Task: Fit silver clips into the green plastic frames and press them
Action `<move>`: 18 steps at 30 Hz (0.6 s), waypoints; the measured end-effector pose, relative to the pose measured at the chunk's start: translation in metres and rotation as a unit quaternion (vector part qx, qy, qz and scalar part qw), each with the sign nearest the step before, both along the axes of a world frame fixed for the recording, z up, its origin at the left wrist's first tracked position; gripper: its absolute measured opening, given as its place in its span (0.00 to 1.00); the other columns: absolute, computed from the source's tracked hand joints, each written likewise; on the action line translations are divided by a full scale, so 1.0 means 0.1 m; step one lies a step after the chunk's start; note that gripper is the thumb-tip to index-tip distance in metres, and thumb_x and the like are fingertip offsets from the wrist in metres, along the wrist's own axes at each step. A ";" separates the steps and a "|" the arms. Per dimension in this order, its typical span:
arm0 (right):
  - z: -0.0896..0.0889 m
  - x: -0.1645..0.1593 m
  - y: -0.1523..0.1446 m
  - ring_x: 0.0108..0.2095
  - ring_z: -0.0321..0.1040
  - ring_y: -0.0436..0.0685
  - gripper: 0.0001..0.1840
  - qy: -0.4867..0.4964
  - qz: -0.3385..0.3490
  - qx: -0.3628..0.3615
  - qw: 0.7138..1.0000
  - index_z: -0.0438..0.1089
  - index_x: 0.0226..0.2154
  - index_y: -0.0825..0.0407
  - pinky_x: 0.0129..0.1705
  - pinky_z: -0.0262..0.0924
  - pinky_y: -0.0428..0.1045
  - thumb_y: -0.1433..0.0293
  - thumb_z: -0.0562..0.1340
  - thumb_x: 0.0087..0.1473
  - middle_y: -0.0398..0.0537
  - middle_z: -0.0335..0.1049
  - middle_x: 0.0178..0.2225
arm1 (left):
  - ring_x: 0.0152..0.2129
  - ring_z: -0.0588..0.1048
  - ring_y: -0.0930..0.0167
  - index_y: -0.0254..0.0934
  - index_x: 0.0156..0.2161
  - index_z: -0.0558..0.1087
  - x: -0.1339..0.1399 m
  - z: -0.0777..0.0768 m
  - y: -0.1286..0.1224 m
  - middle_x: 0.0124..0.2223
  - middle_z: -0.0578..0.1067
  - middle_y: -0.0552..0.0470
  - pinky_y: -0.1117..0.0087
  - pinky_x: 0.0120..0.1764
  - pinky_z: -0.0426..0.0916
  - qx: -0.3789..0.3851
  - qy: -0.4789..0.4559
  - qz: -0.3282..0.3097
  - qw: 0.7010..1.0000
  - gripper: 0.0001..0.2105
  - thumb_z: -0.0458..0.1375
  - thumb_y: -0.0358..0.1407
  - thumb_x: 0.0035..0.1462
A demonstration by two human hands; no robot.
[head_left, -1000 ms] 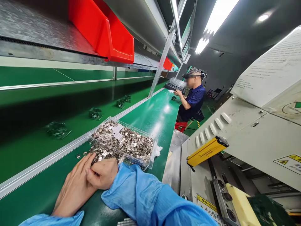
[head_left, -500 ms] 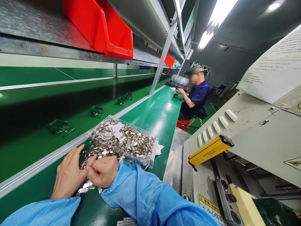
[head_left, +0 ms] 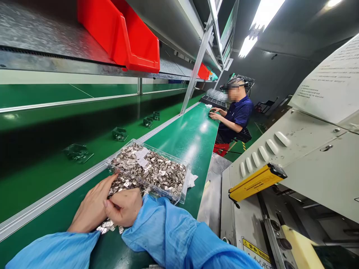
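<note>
My left hand (head_left: 94, 203) lies low over the green bench, fingers stretched out along the left side of a pile of small silvery metal pieces (head_left: 123, 184). Against it, at the thumb side, sits my right hand (head_left: 127, 207), its fingers curled into a fist; what they hold, if anything, is hidden. Just beyond both hands stands a clear plastic box (head_left: 183, 185) heaped with the same kind of metal pieces. White paper slips (head_left: 142, 153) rest on top of that heap. A few loose pieces (head_left: 108, 226) show below my hands.
Several clear plastic parts (head_left: 78, 152) stand in a row behind the metal rail (head_left: 50, 203). A red bin (head_left: 143, 48) sits on the shelf above. Farther down the bench (head_left: 179, 134), a co-worker (head_left: 238, 112) handles something small. A machine with a yellow bar (head_left: 256, 183) stands at right.
My left hand has moved right and forward, its fingertips now at the box's near left corner, fingers closer together. My right hand stays curled beside it. The co-worker's hands have shifted.
</note>
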State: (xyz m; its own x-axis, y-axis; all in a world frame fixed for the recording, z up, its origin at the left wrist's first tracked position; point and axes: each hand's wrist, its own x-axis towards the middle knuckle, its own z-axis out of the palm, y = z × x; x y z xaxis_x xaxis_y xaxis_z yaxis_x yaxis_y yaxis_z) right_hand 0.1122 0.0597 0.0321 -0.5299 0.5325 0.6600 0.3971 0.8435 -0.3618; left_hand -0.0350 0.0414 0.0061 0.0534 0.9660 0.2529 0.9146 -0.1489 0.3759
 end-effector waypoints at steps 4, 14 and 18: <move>0.00 0.00 0.01 0.17 0.56 0.48 0.19 0.032 0.003 0.012 0.999 0.45 0.17 0.48 0.20 0.48 0.47 0.63 0.50 0.57 0.39 0.57 0.14 | 0.54 0.69 0.59 0.35 0.59 0.62 -0.01 0.00 0.02 0.60 0.68 0.43 0.58 0.54 0.67 0.010 -0.022 -0.012 1.000 0.27 0.46 0.38 0.54; -0.04 0.03 -0.03 0.16 0.57 0.48 0.19 0.023 -0.004 0.079 0.997 0.51 0.17 0.49 0.20 0.47 0.47 0.64 0.50 0.57 0.39 0.60 0.15 | 0.47 0.75 0.56 0.40 0.50 0.71 -0.01 0.13 0.01 0.50 0.77 0.45 0.55 0.53 0.68 0.014 -0.241 0.127 0.962 0.27 0.54 0.54 0.50; -0.07 0.07 -0.03 0.15 0.56 0.48 0.18 -0.028 -0.045 0.104 0.993 0.50 0.16 0.49 0.18 0.43 0.48 0.65 0.54 0.53 0.38 0.58 0.14 | 0.44 0.78 0.57 0.37 0.43 0.74 -0.07 0.11 0.03 0.45 0.79 0.43 0.58 0.48 0.73 0.081 -0.331 0.169 0.925 0.24 0.54 0.54 0.50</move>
State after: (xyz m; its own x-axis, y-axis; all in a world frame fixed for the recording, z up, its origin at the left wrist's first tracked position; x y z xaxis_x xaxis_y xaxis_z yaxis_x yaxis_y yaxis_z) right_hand 0.1188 0.0571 0.0247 -0.5251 0.4358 0.7310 0.4897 0.8572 -0.1594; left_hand -0.0415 0.0444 0.0175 -0.4635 0.8455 0.2653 0.4959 -0.0006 0.8684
